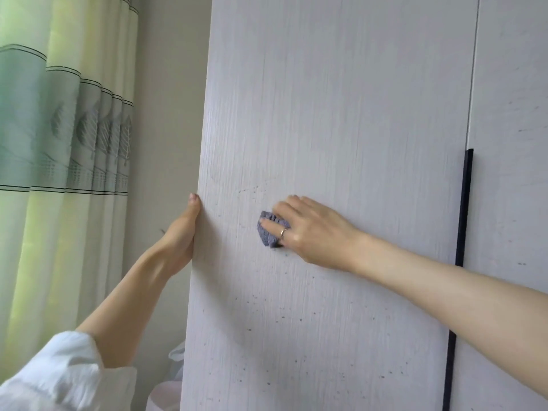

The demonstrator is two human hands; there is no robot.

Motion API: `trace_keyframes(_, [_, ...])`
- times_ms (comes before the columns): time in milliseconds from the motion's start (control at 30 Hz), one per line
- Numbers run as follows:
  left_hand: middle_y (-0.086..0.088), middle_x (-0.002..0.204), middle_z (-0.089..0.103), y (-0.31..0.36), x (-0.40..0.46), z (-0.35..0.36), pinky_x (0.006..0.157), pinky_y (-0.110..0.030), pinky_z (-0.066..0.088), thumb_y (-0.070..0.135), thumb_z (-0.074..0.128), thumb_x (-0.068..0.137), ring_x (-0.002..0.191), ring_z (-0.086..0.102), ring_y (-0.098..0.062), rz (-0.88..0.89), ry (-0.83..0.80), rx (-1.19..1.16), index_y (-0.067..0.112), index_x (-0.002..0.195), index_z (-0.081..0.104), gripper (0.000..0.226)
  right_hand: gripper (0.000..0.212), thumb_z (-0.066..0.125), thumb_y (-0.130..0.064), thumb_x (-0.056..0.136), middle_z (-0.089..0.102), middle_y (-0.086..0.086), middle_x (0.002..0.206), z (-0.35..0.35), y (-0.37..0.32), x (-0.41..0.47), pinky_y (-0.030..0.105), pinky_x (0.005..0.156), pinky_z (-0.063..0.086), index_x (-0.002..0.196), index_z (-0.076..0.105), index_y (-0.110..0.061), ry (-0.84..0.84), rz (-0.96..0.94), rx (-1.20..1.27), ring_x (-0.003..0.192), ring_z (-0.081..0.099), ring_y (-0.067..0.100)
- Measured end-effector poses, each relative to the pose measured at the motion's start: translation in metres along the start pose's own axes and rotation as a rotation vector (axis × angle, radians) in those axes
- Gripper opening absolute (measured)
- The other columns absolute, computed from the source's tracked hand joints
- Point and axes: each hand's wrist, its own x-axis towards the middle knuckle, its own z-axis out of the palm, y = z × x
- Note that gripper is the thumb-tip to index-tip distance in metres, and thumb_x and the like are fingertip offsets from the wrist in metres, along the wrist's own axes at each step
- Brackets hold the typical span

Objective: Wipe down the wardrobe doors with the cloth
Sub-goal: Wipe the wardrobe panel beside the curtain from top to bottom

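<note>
1. Right hand (308, 229) presses a small grey cloth (270, 232) flat on the left wardrobe door (341, 114), about halfway up the part we can see. Its fingers lie spread over the bunched cloth, and a ring shows on 1 finger.
2. Left hand (182, 232) holds the door's outer edge. The thumb lies along the front corner; the fingers go behind, so I cannot tell how they lie.
3. Dark specks (284, 315) dot the door below the cloth, so I think a lot is left to wipe. Long strokes with a firm press should lift them best, and the left hand should keep the door steady.
4. To the right runs a thin dark handle strip (462, 209), then the second door (510, 143), which has small marks too. The cloth has plenty of room before it reaches that strip.
5. To the left, past the door edge, are a pale wall and green curtains (59, 129), well apart from the cloth.
</note>
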Motion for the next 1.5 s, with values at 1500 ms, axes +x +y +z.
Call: trace_keyframes(1500, [0.008,0.124,0.064,-0.008,0.007,-0.023,0.097,-0.030,0.042,0.044,0.014,0.104,0.119,0.056,-0.008,0.155,-0.399,-0.154,0.026,0.132,0.050,0.049,0.021,0.079,-0.013,0.059,0.055,0.005,0.077,0.044,-0.037,0.112,0.028,0.064,0.028,0.078,0.069,-0.010,0.211,0.322,0.032,0.071,0.053,0.025])
